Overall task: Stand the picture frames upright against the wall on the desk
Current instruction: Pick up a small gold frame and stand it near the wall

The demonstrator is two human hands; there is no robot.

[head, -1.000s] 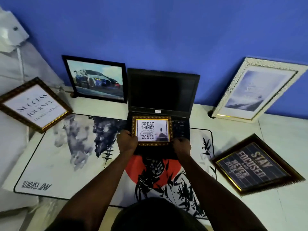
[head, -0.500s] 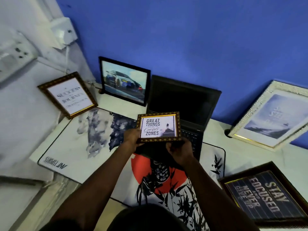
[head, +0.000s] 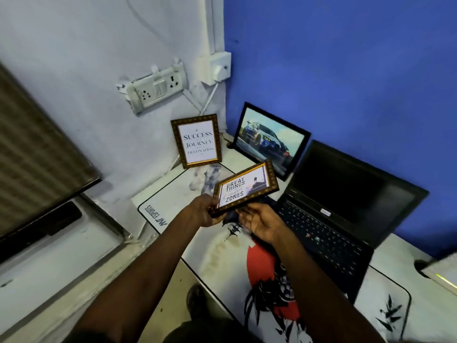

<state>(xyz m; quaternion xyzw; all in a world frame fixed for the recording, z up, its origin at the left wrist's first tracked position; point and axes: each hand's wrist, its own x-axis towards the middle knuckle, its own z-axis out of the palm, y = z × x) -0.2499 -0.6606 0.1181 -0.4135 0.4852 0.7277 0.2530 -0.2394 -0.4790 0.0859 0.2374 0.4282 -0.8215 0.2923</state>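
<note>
A small gold-trimmed "Great Things" frame (head: 244, 189) is tilted in the air above the desk mat. My left hand (head: 204, 211) grips its lower left corner. My right hand (head: 259, 220) is palm up under the frame's lower edge with fingers spread; whether it touches the frame I cannot tell. A "Success" frame (head: 199, 140) stands upright against the white side wall in the corner. A black-framed car picture (head: 270, 139) leans on the blue wall beside it.
An open black laptop (head: 346, 209) sits on the printed desk mat (head: 222, 256) to the right of my hands. A socket strip (head: 154, 89) and cables hang on the white wall. A white frame's corner (head: 442, 272) shows at the right edge.
The small frame moved left from the laptop keyboard toward the corner and tilted. My right hand let go of its grip and now lies open beneath it. The view swung left.
</note>
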